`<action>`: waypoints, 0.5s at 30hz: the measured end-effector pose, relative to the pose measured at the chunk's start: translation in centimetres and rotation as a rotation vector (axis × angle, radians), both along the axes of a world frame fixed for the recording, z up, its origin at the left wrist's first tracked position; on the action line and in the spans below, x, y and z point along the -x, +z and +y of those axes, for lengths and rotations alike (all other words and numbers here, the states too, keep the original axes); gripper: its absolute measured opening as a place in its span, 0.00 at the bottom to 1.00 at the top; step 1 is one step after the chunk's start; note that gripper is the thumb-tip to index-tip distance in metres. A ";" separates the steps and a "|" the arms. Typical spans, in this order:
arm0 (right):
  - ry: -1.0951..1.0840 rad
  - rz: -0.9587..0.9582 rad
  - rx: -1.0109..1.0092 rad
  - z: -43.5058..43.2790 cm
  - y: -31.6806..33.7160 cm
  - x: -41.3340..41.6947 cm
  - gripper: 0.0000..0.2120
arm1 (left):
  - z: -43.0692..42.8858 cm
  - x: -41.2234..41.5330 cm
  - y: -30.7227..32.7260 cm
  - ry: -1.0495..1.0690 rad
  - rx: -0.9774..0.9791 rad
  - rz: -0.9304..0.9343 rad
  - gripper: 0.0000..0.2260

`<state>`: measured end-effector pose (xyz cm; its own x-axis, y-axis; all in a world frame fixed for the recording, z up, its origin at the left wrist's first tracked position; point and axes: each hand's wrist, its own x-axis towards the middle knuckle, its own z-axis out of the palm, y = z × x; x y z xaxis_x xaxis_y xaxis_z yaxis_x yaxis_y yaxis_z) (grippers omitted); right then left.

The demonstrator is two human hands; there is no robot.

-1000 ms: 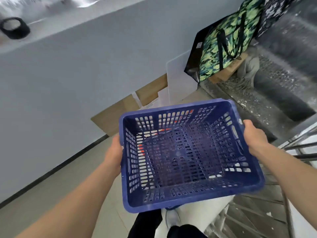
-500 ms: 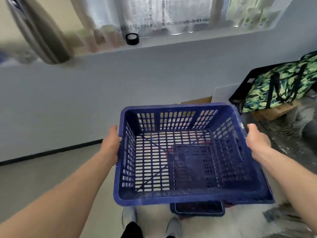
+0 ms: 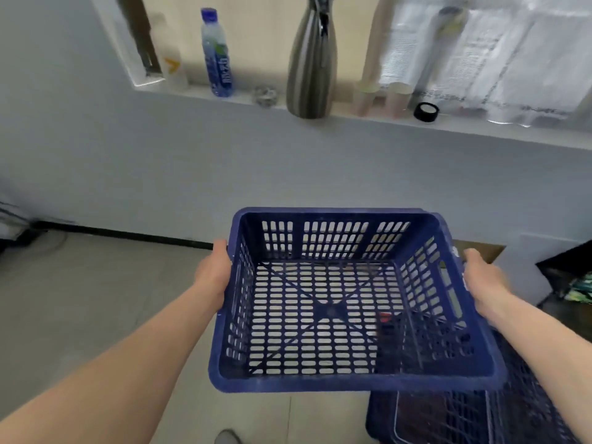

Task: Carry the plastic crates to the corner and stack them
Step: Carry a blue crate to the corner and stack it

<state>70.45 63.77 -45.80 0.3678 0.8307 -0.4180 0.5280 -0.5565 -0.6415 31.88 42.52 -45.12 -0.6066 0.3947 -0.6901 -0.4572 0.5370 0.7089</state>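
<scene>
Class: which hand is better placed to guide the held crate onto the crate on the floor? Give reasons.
Probably the right hand: it grips the side of the held crate that hangs over the floor crate, while the left hand grips the opposite side, over floor tiles.

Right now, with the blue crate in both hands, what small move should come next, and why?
Probably shift the held crate a little to the right. The left hand and right hand grip its side rims, and a second blue crate sits below, offset to the right, so the two are not yet aligned for stacking.
</scene>
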 end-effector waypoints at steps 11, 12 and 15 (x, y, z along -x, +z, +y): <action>0.460 -0.088 -0.023 -8.0 1.4 28.0 0.25 | -17.9 20.0 1.8 0.301 0.002 0.079 0.26; 0.546 -0.099 -0.042 -8.4 1.2 30.3 0.24 | -19.4 21.3 1.9 0.341 0.005 0.080 0.26; 0.715 -0.109 -0.055 -9.2 0.5 37.0 0.20 | -23.8 24.8 1.9 0.460 0.009 0.083 0.25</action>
